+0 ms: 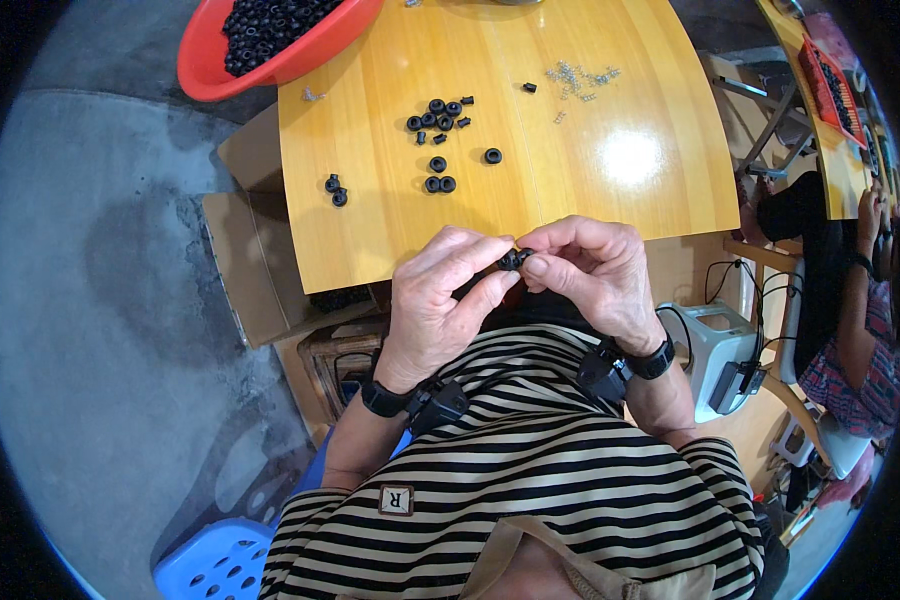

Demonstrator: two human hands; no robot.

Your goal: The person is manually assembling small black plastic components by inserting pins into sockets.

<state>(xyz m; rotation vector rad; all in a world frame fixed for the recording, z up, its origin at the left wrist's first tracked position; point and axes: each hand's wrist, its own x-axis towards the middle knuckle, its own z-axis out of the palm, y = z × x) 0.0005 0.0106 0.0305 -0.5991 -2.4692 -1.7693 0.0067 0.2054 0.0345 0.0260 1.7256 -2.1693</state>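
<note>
Just off the near edge of the wooden table [390, 230], my two hands meet in front of my body. My left hand [444, 300] pinches a small round black part [510, 260] between thumb and fingers. From the other side my right hand [592, 275] closes its thumb and forefinger on a small black piece [526, 256] touching it. Fingertips partly cover both pieces. Beyond my hands lies a loose group of black ring-shaped parts [436, 120], with small spool-like black pieces [464, 122] among them. Farther right is a scatter of tiny metal springs [580, 78].
A red basin [198, 70] heaped with black parts sits at the far left corner. Cardboard boxes [240, 250] stand below the table's left side. A blue plastic stool [215, 562] is at lower left, a pale stool [718, 345] at right. Another person's arm [858, 300] shows far right.
</note>
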